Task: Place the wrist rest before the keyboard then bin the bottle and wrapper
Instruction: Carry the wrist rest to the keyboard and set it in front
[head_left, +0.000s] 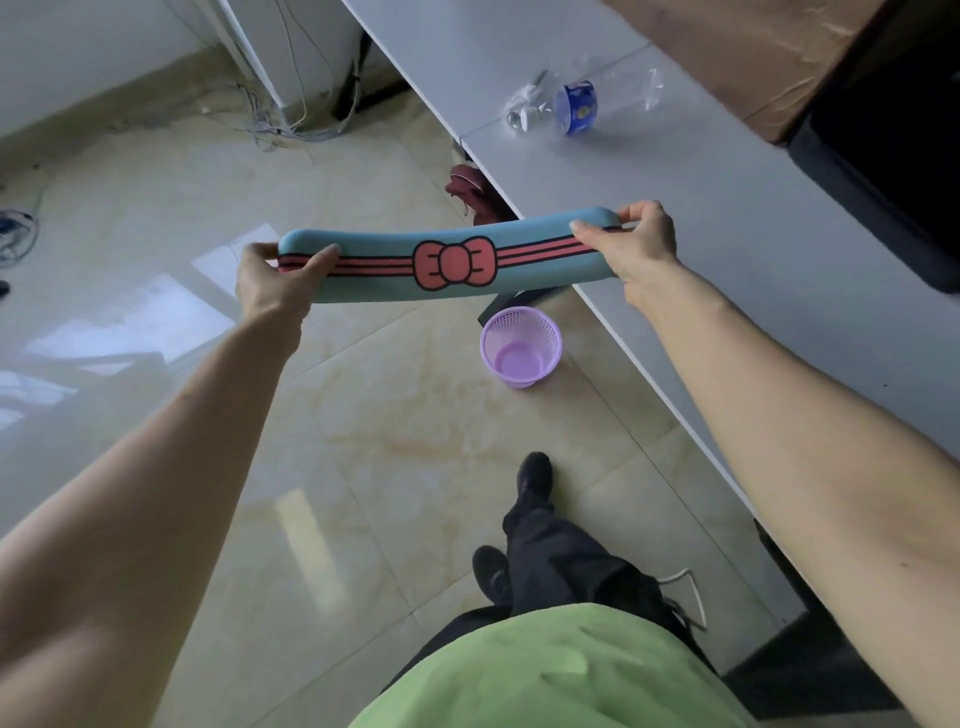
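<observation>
I hold a long teal wrist rest (447, 262) with red stripes and a red bow, level in the air beside the desk's near edge. My left hand (278, 283) grips its left end and my right hand (636, 241) grips its right end. On the grey desk (727, 218), farther back, lies a crushed clear plastic bottle (566, 106) with a blue label, and a clear wrapper (649, 88) lies beside it. A purple mesh bin (521, 353) stands on the floor below the wrist rest. The dark edge of the keyboard (872, 208) shows at the right.
A brown cardboard box (753, 57) sits at the desk's far right. Loose cables (291, 119) trail on the tiled floor by the wall. A dark red item (470, 192) lies under the desk edge. My legs and black shoes (535, 478) are below.
</observation>
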